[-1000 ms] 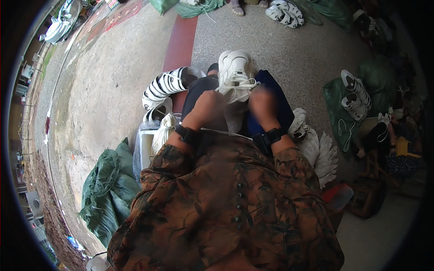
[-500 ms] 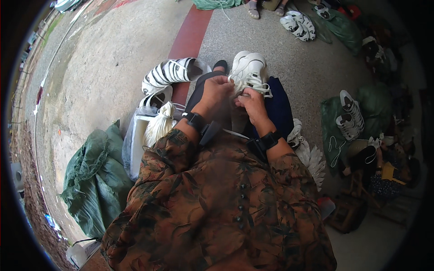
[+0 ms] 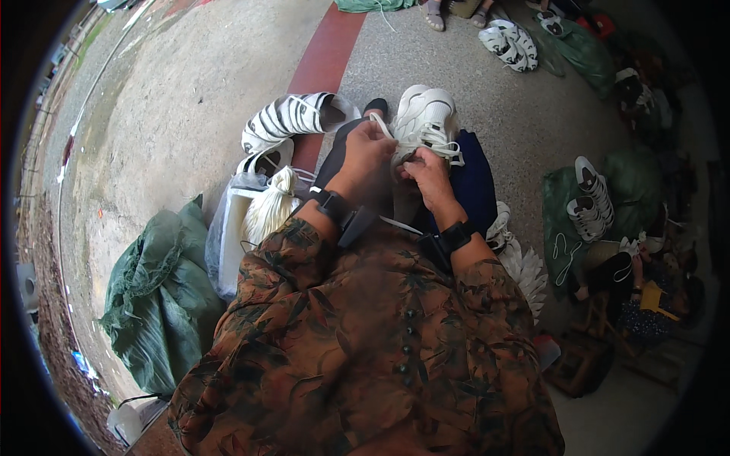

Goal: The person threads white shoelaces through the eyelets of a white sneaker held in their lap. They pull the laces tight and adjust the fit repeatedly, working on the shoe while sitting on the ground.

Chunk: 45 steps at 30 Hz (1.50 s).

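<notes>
A pair of white sneakers point(image 3: 433, 110) rests on my lap, toes pointing away from me. My left hand point(image 3: 365, 152) is closed in a pinch on a white shoelace point(image 3: 382, 126), a loop of which stands up beside the left side of the shoes. My right hand point(image 3: 430, 179) is closed at the near, ankle end of the sneakers, fingertips against the upper below the lacing. Its fingertips are partly hidden, so whether they also grip a lace does not show. More lace hangs loosely over the right side of the shoe.
A row of nested black-and-white sneakers point(image 3: 285, 125) lies to the left. Near it are a bundle of white laces point(image 3: 272, 207) and a green sack point(image 3: 163, 292). More laces point(image 3: 528, 277) hang by my right side. Other people sit at the right, near striped sneakers point(image 3: 591, 199).
My left hand has drawn slightly away from the shoe, and a lace loop now rises above its fingers. The right hand stays at the ankle end. The view has shifted a little.
</notes>
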Tool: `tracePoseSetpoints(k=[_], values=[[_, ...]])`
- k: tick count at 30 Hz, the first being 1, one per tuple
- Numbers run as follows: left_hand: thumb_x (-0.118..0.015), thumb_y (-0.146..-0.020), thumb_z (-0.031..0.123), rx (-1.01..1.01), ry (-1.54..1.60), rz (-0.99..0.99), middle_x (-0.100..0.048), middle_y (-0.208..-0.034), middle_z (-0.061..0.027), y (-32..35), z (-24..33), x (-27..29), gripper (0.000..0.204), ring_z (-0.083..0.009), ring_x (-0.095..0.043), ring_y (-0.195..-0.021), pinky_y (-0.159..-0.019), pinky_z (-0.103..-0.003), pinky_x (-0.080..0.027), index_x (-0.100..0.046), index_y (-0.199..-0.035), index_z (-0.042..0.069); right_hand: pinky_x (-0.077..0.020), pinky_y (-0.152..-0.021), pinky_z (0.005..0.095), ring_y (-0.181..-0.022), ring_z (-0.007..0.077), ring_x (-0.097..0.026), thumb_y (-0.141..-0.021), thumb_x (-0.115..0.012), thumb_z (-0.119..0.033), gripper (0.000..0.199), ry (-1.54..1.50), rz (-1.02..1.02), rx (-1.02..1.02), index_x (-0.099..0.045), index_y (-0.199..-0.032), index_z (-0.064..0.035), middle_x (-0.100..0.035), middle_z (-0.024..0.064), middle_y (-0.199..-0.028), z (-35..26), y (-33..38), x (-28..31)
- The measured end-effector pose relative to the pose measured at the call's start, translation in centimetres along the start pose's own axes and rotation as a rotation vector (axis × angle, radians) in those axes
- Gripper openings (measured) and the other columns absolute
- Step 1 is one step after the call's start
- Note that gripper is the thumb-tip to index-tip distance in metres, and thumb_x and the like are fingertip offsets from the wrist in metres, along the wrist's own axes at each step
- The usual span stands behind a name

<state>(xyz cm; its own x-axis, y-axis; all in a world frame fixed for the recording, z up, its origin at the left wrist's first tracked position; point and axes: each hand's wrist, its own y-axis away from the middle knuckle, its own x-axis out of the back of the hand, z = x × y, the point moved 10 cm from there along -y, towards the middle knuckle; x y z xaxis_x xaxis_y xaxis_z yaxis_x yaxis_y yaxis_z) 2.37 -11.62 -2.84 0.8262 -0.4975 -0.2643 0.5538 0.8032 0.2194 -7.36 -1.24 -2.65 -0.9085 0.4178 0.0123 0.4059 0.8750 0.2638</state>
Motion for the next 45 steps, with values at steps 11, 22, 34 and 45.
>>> tracePoseSetpoints(k=[11,22,34,45], values=[[-0.067,-0.070,0.000,-0.074,-0.188,-0.018,-0.064,-0.087,-0.0039,-0.9,-0.5,-1.9,0.044,-0.0095,-0.059,-0.075,-0.067,-0.023,-0.049,-0.058,-0.112,-0.003,-0.0485,-0.079,0.0264,-0.087,0.0146,-0.061,-0.081,-0.052,0.003,0.030,-0.003,0.004,0.004,-0.054,-0.110,0.0036,-0.062,0.0082,-0.098,0.5,-0.1,0.3],[-0.067,-0.072,0.015,-0.417,-0.848,0.010,-0.065,-0.076,-0.0130,1.1,3.2,-4.3,0.014,-0.0291,-0.061,-0.060,-0.059,-0.034,-0.049,-0.059,-0.069,0.003,-0.0445,-0.080,0.0239,-0.094,0.0125,-0.056,-0.079,-0.046,0.004,0.032,0.050,0.068,-0.020,-0.054,-0.110,0.0040,-0.059,0.0083,-0.102,-0.5,0.5,0.6],[-0.064,-0.068,0.018,-0.960,-1.022,-0.188,-0.053,-0.069,-0.0055,4.4,4.3,-6.8,0.008,-0.0254,-0.057,-0.071,-0.062,-0.038,-0.048,-0.061,-0.066,0.011,-0.0482,-0.056,0.0243,-0.064,0.0102,-0.058,-0.084,-0.045,0.003,0.018,0.138,0.171,0.067,-0.062,-0.088,0.0009,-0.061,0.0043,-0.080,2.1,-2.2,2.4],[-0.065,-0.066,0.018,-0.635,-1.038,-0.227,-0.062,-0.075,-0.0133,2.3,3.1,-5.4,0.014,-0.0313,-0.062,-0.075,-0.069,-0.040,-0.050,-0.065,-0.071,0.004,-0.0469,-0.047,0.0249,-0.054,0.0123,-0.056,-0.084,-0.049,-0.003,0.012,0.208,0.039,0.064,-0.059,-0.088,0.0032,-0.059,0.0061,-0.074,-0.1,-1.7,0.1]])
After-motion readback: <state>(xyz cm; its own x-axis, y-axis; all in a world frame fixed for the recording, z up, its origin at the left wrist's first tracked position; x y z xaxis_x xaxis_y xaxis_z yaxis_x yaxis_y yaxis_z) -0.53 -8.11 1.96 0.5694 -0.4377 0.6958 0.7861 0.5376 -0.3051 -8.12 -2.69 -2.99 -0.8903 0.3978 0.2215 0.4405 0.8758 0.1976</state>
